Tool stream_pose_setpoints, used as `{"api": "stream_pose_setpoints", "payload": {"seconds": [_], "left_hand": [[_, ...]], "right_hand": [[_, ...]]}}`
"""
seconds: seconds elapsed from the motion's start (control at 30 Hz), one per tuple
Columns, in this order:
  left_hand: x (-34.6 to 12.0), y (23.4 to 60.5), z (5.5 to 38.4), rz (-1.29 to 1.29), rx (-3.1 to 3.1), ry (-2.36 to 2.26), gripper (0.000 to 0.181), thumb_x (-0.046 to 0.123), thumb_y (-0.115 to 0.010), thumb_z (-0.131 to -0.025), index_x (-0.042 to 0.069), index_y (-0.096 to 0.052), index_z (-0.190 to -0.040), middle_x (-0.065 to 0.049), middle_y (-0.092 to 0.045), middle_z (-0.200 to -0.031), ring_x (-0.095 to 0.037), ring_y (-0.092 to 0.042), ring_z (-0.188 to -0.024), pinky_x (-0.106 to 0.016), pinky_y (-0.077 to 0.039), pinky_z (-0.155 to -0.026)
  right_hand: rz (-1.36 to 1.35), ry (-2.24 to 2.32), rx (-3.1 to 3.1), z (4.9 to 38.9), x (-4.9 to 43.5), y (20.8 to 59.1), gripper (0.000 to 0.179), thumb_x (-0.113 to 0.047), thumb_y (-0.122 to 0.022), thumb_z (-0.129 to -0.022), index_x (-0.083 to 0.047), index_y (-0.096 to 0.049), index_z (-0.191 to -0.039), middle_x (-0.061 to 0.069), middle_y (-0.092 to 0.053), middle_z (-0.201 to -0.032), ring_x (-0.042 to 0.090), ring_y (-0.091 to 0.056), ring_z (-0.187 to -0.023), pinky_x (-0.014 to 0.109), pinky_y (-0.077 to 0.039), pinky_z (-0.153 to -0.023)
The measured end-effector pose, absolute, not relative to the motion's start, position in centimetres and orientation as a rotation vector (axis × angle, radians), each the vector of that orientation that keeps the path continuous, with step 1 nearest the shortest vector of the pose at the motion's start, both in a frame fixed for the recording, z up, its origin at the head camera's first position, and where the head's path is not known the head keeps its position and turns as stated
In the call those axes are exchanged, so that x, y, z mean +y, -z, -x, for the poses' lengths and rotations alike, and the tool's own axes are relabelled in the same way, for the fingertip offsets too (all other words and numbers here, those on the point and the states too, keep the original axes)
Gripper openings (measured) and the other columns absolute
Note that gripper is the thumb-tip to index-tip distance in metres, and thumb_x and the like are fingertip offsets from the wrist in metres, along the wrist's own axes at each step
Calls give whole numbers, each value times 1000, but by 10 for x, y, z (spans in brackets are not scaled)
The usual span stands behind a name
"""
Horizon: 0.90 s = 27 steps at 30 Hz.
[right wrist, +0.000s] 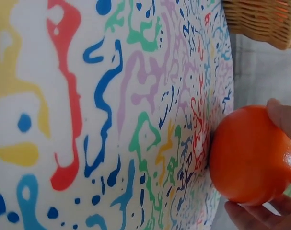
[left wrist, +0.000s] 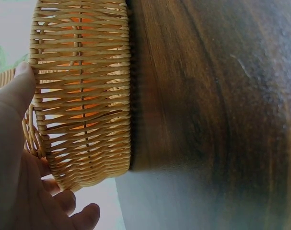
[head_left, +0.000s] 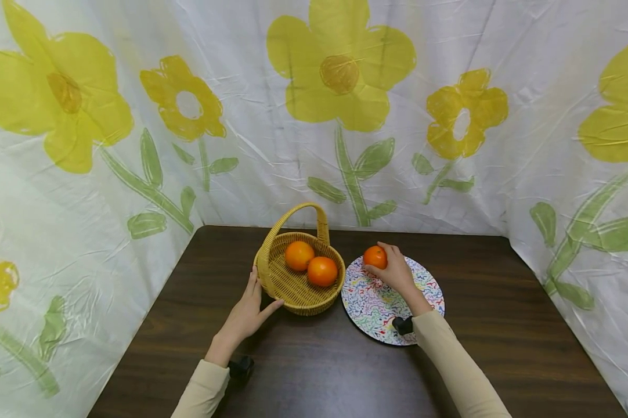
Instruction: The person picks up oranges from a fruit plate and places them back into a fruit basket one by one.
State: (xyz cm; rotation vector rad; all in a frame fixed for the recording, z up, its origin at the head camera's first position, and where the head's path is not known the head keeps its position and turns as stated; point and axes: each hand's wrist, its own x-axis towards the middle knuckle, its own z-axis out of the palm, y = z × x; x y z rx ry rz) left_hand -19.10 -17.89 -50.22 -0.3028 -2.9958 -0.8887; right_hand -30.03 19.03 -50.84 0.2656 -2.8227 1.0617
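Note:
A round wicker basket (head_left: 306, 301) with an arched handle stands on the table left of a speckled round board. Two oranges (head_left: 322, 271) lie inside it. My left hand (head_left: 246, 313) rests against the basket's near left side, thumb and fingers spread. In the left wrist view the thumb touches the rim of the woven wall (left wrist: 83, 96), and the fingers reach along the side. My right hand (head_left: 397, 270) holds a third orange (head_left: 375, 256) between thumb and fingers over the board's far left part. In the right wrist view that orange (right wrist: 250, 155) sits right at the board's surface.
The round board (head_left: 368, 307) has colourful squiggles on white and lies close beside the basket. Dark wood table (head_left: 502, 325) surrounds both. A white curtain (head_left: 241, 174) with yellow flowers hangs behind and at the sides.

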Motion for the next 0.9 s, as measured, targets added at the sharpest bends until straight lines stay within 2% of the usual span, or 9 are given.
{"api": "stream_pose_setpoints", "payload": {"seconds": [0.9], "left_hand": [[-179, 503, 192, 312, -3002, 889, 92, 61, -46, -87, 12, 0, -150, -12, 13, -155, -37, -18, -139, -52, -38, -98]], "right_hand": [[-298, -1078, -2778, 290, 185, 486, 75, -39, -74, -78, -14, -40, -140, 18, -43, -132, 37, -53, -109, 54, -48, -83]]}}
